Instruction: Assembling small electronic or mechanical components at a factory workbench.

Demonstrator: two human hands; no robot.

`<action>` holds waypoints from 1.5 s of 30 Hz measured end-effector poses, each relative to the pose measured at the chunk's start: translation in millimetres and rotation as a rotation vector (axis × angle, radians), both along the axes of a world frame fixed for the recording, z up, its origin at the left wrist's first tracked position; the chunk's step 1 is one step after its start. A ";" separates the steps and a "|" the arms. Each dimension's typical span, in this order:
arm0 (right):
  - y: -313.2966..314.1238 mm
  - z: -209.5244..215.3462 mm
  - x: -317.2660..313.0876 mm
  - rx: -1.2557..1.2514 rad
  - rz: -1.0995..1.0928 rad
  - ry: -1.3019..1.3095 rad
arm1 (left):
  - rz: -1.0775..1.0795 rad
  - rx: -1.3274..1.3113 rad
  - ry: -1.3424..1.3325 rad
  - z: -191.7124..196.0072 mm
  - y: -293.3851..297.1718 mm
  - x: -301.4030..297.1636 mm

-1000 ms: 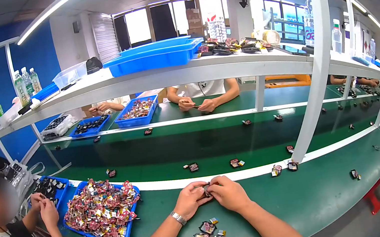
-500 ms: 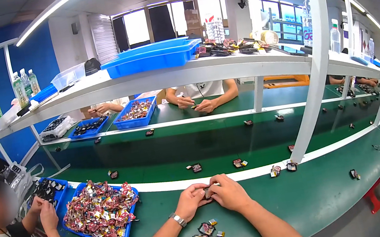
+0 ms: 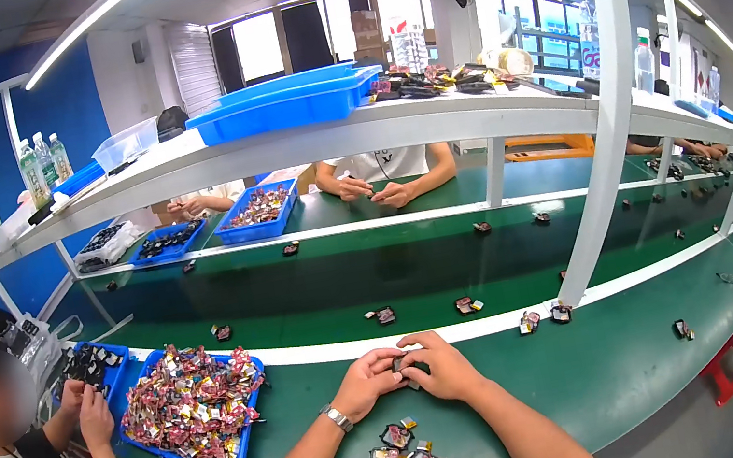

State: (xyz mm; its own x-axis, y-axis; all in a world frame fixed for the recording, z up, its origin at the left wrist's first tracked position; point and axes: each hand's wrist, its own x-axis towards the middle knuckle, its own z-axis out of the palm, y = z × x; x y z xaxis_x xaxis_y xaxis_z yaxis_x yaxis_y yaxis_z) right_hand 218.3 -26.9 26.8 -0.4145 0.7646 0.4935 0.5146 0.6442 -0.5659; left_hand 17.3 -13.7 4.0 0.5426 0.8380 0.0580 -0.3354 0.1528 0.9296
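Over the green tabletop (image 3: 597, 370), the left hand (image 3: 365, 389) and right hand (image 3: 443, 369) met, both apparently pinching one small dark piece (image 3: 400, 363) that was mostly hidden in their grasp. At six o'clock from it, a cluster of three small red-and-black parts (image 3: 396, 437) lay between the forearms. At nine o'clock, a blue tray (image 3: 247, 451) stood heaped with reddish parts (image 3: 190, 404). The step in hand seemed to be close two-handed handling of the piece; its detail could not be told. The next move probably called for a steady hold on both sides.
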 end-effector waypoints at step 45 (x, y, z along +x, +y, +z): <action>-10.9 -11.8 -14.3 0.058 -0.067 0.203 | 0.042 -0.023 -0.025 -3.4 -1.3 -1.9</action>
State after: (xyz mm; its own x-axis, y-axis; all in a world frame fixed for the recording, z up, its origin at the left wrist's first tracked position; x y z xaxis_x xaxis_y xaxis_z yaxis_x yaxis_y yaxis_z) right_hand 203.9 -37.8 14.9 -0.2518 0.7550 0.6055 0.4366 0.6470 -0.6251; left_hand 15.4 -15.0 0.6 0.5058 0.8611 0.0515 -0.3651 0.1596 0.9172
